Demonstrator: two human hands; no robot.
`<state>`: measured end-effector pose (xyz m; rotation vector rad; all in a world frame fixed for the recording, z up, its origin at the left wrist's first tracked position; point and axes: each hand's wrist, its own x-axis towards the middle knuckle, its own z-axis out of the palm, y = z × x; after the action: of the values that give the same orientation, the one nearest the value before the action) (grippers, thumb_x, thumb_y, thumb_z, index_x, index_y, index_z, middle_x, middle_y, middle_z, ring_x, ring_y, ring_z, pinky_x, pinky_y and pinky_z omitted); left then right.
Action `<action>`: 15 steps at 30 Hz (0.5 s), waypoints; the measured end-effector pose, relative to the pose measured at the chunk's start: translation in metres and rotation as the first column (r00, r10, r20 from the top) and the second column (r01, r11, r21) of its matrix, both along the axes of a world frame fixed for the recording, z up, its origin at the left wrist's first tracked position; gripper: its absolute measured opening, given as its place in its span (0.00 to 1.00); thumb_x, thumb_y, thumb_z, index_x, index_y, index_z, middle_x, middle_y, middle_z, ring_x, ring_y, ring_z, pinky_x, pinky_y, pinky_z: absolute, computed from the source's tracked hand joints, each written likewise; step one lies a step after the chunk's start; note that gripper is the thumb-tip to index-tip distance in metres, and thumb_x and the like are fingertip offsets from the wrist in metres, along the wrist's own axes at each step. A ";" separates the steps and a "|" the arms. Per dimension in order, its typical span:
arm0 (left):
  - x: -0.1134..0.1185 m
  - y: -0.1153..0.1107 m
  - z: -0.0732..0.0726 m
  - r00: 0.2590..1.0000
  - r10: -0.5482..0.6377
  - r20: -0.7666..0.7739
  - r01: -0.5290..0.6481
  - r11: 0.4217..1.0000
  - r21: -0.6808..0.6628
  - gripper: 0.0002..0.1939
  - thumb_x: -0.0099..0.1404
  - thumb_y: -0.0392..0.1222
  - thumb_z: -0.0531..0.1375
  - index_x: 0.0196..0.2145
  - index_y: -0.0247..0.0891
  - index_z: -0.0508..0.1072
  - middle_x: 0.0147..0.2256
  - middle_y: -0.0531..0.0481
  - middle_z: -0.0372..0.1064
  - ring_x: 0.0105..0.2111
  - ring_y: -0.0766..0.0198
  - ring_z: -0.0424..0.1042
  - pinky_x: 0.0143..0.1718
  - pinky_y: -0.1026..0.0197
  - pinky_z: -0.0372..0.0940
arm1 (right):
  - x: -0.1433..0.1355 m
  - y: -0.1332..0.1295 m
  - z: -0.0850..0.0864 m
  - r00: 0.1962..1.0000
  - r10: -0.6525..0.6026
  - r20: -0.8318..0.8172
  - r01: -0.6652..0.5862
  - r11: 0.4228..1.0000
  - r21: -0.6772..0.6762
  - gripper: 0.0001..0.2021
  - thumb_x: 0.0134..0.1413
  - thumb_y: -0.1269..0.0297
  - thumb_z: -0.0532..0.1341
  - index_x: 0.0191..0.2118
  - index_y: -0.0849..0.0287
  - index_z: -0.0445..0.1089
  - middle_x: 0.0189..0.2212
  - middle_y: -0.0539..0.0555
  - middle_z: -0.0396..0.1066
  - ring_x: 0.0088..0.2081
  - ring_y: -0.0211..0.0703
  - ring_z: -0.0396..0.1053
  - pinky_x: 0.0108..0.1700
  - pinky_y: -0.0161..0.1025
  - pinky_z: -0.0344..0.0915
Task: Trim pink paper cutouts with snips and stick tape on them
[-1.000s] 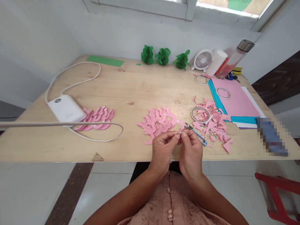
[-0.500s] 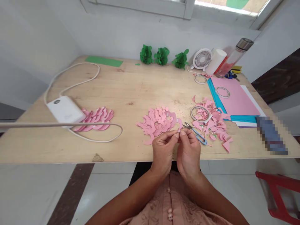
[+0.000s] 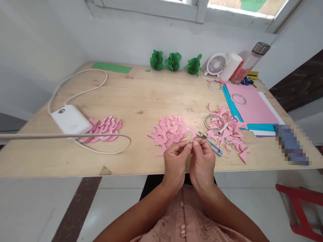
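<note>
L hand: fingertips [image 3: 188,144] of L hand [image 3: 174,166] pinched on the near end of curved pink pc [image 3: 192,132], lower ctr of frame.
R hand: R hand [image 3: 202,166] pinches at the same end, thumb & finger closed; hands together, tips nearly touching. What's btwn the tips is too small to tell.
Pink pc: arches up from the fingers, w/ a small white patch [image 3: 188,129] near its top; lies against the pink pile [image 3: 166,134], can't tell if joined.
Snips: blue snips [image 3: 214,147] just R of the fingers, blades twd the pc. Risk: R hand shifting sideways could prob. knock them or catch the blades.
Scraps: pink offcuts [image 3: 228,136] ctr-right, tape roll [image 3: 206,125] on top; a stray offcut could get mixed in w/ good pcs.
Pinch risk: thin paper, tight grip; pulling the hands apart unevenly might crease or tear the end. If the white patch is sticky, it could grab the pile.
Far L: wavy pink pcs [image 3: 111,128] beside power bank [image 3: 70,119]; cable [image 3: 116,135] loops by them, a tug could drag them.
Back: green paper shapes [image 3: 173,61] top ctr, fan [image 3: 217,64] & bottle [image 3: 248,65] upper R; airflow, if fan's on, might scatter light bits.
</note>
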<state>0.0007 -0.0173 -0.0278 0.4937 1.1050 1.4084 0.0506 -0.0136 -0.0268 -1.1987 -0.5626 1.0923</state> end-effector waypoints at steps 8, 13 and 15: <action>-0.001 0.000 0.001 1.000 -0.008 0.010 0.008 1.000 -0.011 0.07 0.49 0.38 0.65 0.29 0.36 0.80 0.30 0.47 0.77 0.35 0.59 0.75 0.44 0.55 0.68 | 0.000 -0.001 0.000 1.000 0.003 0.026 -0.003 1.000 0.000 0.07 0.46 0.63 0.62 0.30 0.58 0.64 0.26 0.47 0.64 0.28 0.34 0.62 0.33 0.34 0.61; -0.002 0.000 0.003 1.000 -0.014 0.024 0.014 1.000 0.004 0.06 0.50 0.38 0.65 0.28 0.36 0.79 0.30 0.48 0.78 0.33 0.60 0.75 0.42 0.57 0.68 | 0.000 -0.001 0.000 0.999 0.003 0.034 -0.003 1.000 0.004 0.06 0.46 0.63 0.62 0.30 0.59 0.65 0.25 0.47 0.64 0.27 0.34 0.61 0.33 0.34 0.61; -0.002 0.000 0.003 1.000 -0.014 0.020 0.014 1.000 0.015 0.06 0.51 0.37 0.64 0.29 0.36 0.79 0.30 0.49 0.78 0.33 0.61 0.75 0.42 0.57 0.68 | 0.000 -0.001 -0.001 1.000 0.003 0.029 -0.003 1.000 0.010 0.06 0.46 0.64 0.62 0.29 0.59 0.65 0.25 0.46 0.64 0.27 0.34 0.61 0.33 0.34 0.61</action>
<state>-0.0013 -0.0177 -0.0247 0.4964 1.0737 1.4075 0.0504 -0.0145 -0.0273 -1.2067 -0.5920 1.0748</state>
